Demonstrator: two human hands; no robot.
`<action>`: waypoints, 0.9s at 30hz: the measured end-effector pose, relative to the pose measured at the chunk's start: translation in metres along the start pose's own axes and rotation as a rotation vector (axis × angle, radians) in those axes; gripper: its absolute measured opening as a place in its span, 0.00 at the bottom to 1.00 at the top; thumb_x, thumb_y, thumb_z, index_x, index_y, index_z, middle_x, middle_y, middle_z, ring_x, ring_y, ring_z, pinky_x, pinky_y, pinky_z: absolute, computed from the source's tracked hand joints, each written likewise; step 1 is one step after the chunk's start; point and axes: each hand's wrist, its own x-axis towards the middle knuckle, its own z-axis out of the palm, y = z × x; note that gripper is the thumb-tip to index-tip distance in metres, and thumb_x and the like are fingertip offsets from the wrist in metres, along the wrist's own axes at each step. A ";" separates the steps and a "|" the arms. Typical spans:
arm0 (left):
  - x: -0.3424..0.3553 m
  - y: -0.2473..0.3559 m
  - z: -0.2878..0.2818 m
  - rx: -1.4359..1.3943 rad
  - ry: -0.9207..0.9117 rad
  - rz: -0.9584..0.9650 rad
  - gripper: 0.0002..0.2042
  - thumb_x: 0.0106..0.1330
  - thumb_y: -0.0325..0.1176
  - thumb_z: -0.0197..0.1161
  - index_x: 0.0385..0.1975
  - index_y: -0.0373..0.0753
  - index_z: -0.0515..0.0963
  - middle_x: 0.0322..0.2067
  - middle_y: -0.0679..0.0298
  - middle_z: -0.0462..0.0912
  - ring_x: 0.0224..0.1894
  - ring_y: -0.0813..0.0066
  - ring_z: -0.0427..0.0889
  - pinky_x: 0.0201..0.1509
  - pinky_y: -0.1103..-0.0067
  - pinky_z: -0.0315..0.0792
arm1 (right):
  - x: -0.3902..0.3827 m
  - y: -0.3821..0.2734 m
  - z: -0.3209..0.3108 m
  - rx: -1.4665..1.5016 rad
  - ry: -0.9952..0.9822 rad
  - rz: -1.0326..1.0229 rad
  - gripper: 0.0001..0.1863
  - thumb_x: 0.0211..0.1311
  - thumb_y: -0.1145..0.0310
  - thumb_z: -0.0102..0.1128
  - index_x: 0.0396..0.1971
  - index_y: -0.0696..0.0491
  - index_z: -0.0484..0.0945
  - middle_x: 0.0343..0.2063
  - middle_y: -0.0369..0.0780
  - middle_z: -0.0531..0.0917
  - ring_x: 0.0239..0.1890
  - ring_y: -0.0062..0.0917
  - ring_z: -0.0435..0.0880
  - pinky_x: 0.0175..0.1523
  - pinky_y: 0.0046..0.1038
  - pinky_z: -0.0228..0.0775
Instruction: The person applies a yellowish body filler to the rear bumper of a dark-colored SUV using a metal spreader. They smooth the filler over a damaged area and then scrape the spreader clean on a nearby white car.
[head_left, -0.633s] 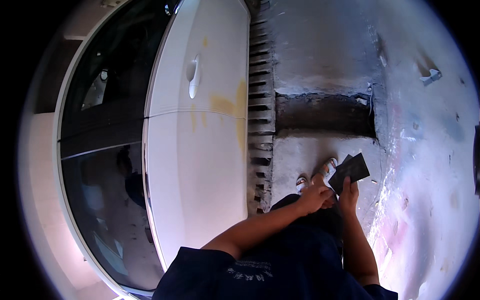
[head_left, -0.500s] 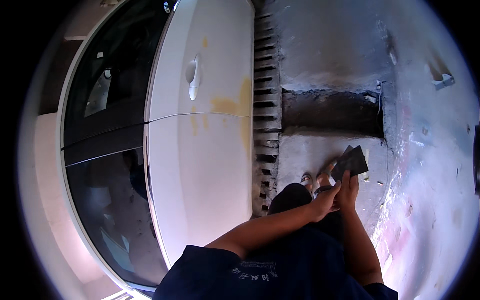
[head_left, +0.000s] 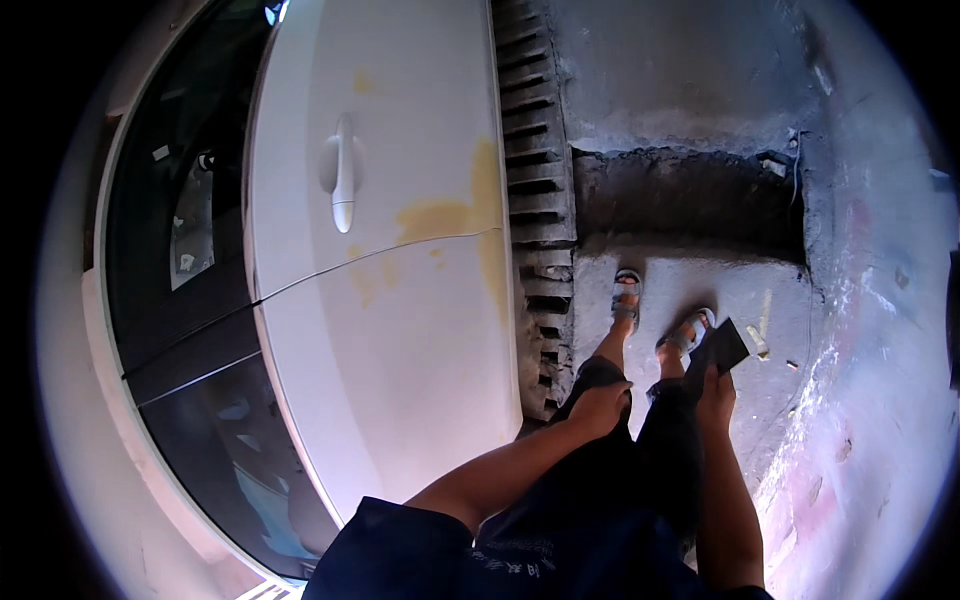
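My right hand (head_left: 716, 398) is closed on dark rectangular sheets that look like sandpaper (head_left: 724, 350), held up over my right foot. My left hand (head_left: 602, 408) hangs in front of my left thigh with its fingers curled. Its fingertips blend into the dark trousers, so whatever it may hold is hidden. To my left stands a white car (head_left: 410, 330) with a door handle (head_left: 344, 185). Yellowish patches (head_left: 435, 218) mark its panels around the door seam and along the lower edge. Neither hand touches the car.
A slotted drain strip (head_left: 530, 150) runs beside the car. Ahead of my sandalled feet (head_left: 626, 290), a dark rectangular pit (head_left: 690, 200) is sunk into the concrete. Small scraps (head_left: 758, 343) lie on the floor at the right. Dark car windows (head_left: 190, 220) are at the far left.
My hands, close together before, have moved apart: the left toward the car, the right slightly right with the sheets. My view has shifted, and both feet now show more fully.
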 end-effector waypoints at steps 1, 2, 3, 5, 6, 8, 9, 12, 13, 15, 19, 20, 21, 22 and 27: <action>0.008 -0.033 0.017 0.083 -0.136 0.045 0.22 0.68 0.42 0.51 0.61 0.46 0.66 0.58 0.53 0.70 0.58 0.52 0.71 0.58 0.58 0.66 | 0.000 0.017 0.003 0.073 -0.040 0.111 0.19 0.68 0.61 0.45 0.44 0.63 0.74 0.38 0.49 0.80 0.41 0.38 0.78 0.46 0.34 0.69; 0.011 -0.038 0.021 0.230 -0.264 -0.081 0.24 0.68 0.45 0.50 0.63 0.50 0.62 0.62 0.54 0.61 0.62 0.50 0.63 0.60 0.54 0.62 | 0.000 0.032 0.010 0.149 -0.079 0.225 0.20 0.69 0.60 0.44 0.45 0.63 0.74 0.38 0.48 0.81 0.41 0.34 0.79 0.47 0.33 0.69; 0.013 -0.036 0.020 0.379 -0.393 -0.207 0.26 0.68 0.48 0.49 0.65 0.54 0.58 0.67 0.54 0.51 0.66 0.48 0.54 0.62 0.50 0.57 | -0.003 0.043 0.015 0.142 -0.081 0.239 0.21 0.69 0.60 0.45 0.45 0.64 0.74 0.38 0.48 0.81 0.41 0.32 0.79 0.47 0.32 0.69; 0.024 -0.061 0.036 0.471 -0.564 -0.374 0.32 0.66 0.57 0.46 0.69 0.62 0.46 0.71 0.62 0.24 0.71 0.40 0.31 0.62 0.37 0.44 | -0.008 0.052 0.020 0.121 -0.092 0.261 0.22 0.68 0.59 0.46 0.45 0.64 0.75 0.38 0.47 0.82 0.42 0.29 0.79 0.47 0.31 0.70; 0.035 -0.064 0.036 0.473 -0.552 -0.374 0.33 0.66 0.57 0.46 0.69 0.62 0.45 0.71 0.62 0.25 0.71 0.40 0.32 0.62 0.37 0.46 | -0.010 0.061 0.025 0.112 -0.091 0.280 0.22 0.67 0.58 0.46 0.45 0.64 0.76 0.38 0.48 0.82 0.41 0.30 0.79 0.47 0.31 0.70; 0.055 -0.063 0.028 0.477 -0.526 -0.373 0.34 0.65 0.57 0.46 0.70 0.62 0.43 0.71 0.61 0.26 0.70 0.39 0.35 0.61 0.38 0.50 | -0.013 0.082 0.034 0.093 -0.091 0.317 0.22 0.67 0.58 0.46 0.44 0.64 0.76 0.38 0.48 0.82 0.41 0.32 0.79 0.47 0.32 0.70; 0.063 -0.071 0.029 0.423 -0.455 -0.373 0.32 0.65 0.56 0.48 0.69 0.61 0.49 0.71 0.56 0.30 0.70 0.37 0.38 0.62 0.40 0.51 | -0.014 0.098 0.039 -0.021 -0.089 0.332 0.23 0.66 0.58 0.46 0.44 0.65 0.76 0.37 0.49 0.82 0.41 0.32 0.79 0.47 0.32 0.70; 0.092 -0.122 0.049 0.355 -0.369 -0.373 0.29 0.66 0.54 0.48 0.67 0.57 0.57 0.70 0.50 0.35 0.68 0.33 0.45 0.64 0.46 0.53 | -0.008 0.100 0.056 -0.097 -0.117 0.322 0.23 0.66 0.58 0.45 0.45 0.65 0.76 0.38 0.49 0.82 0.41 0.34 0.80 0.48 0.33 0.70; 0.096 -0.140 0.048 0.255 -0.384 -0.314 0.28 0.67 0.53 0.47 0.67 0.55 0.57 0.70 0.48 0.38 0.68 0.36 0.47 0.65 0.50 0.53 | -0.006 0.104 0.060 -0.054 -0.121 0.314 0.23 0.66 0.58 0.45 0.45 0.65 0.76 0.38 0.50 0.82 0.41 0.34 0.80 0.48 0.33 0.70; 0.100 -0.174 0.037 0.057 -0.407 -0.196 0.27 0.69 0.50 0.45 0.66 0.51 0.58 0.69 0.45 0.43 0.67 0.41 0.52 0.67 0.59 0.54 | 0.001 0.112 0.065 0.032 -0.126 0.297 0.23 0.67 0.58 0.45 0.45 0.64 0.76 0.38 0.50 0.82 0.41 0.35 0.80 0.48 0.33 0.70; 0.059 -0.187 0.008 -0.089 -0.343 -0.048 0.27 0.71 0.50 0.43 0.67 0.46 0.57 0.68 0.42 0.43 0.67 0.45 0.55 0.69 0.65 0.54 | 0.010 0.089 0.072 0.082 -0.098 0.390 0.21 0.68 0.61 0.44 0.48 0.64 0.73 0.40 0.46 0.81 0.41 0.32 0.78 0.49 0.32 0.69; 0.052 -0.175 -0.014 -0.023 -0.449 -0.084 0.27 0.71 0.50 0.43 0.66 0.45 0.58 0.68 0.43 0.46 0.67 0.47 0.57 0.68 0.66 0.54 | 0.010 0.097 0.075 0.134 -0.097 0.410 0.21 0.68 0.62 0.44 0.49 0.64 0.73 0.41 0.45 0.81 0.42 0.31 0.78 0.49 0.31 0.69; 0.044 -0.154 -0.039 0.043 -0.558 -0.119 0.27 0.71 0.50 0.44 0.66 0.44 0.59 0.67 0.44 0.50 0.66 0.48 0.58 0.68 0.67 0.55 | 0.008 0.110 0.076 0.184 -0.092 0.432 0.21 0.68 0.62 0.44 0.50 0.64 0.72 0.41 0.45 0.80 0.42 0.31 0.78 0.49 0.31 0.69; 0.035 -0.135 -0.064 0.109 -0.662 -0.160 0.27 0.71 0.50 0.45 0.65 0.43 0.60 0.66 0.45 0.53 0.66 0.49 0.60 0.68 0.67 0.55 | 0.006 0.117 0.079 0.235 -0.094 0.452 0.21 0.69 0.63 0.43 0.50 0.64 0.72 0.42 0.45 0.80 0.43 0.30 0.78 0.49 0.30 0.69; 0.061 -0.147 -0.192 0.421 -0.400 -0.345 0.30 0.65 0.51 0.56 0.63 0.38 0.63 0.60 0.51 0.67 0.62 0.54 0.66 0.66 0.68 0.59 | 0.012 0.096 0.089 0.196 -0.075 0.457 0.20 0.69 0.63 0.45 0.49 0.64 0.72 0.40 0.45 0.80 0.41 0.29 0.78 0.48 0.29 0.69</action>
